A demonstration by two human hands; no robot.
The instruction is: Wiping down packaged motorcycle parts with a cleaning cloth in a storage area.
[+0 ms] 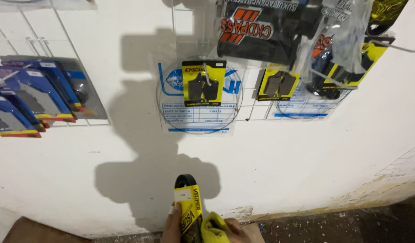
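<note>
At the bottom edge of the view, my left hand (pixel 171 228) grips a black rubber belt (pixel 185 181) wrapped in a yellow printed sleeve (pixel 190 204). The belt stands upright in front of the white wall. A white strip covers one fingertip of that hand. My right hand (pixel 238 230) sits just right of the belt, closed on a yellow cloth (pixel 214 227) that touches the belt's lower part. Both hands are cut off by the frame edge.
A white wire rack on the wall holds hanging packs: a yellow-and-black brake pad card (pixel 204 83), a second one (pixel 277 84), blue packs at left (pixel 32 96), and black bags at top right (pixel 257 27). A coiled cable sits in a clear bag (pixel 196 118). Dark floor (pixel 351 225) lies lower right.
</note>
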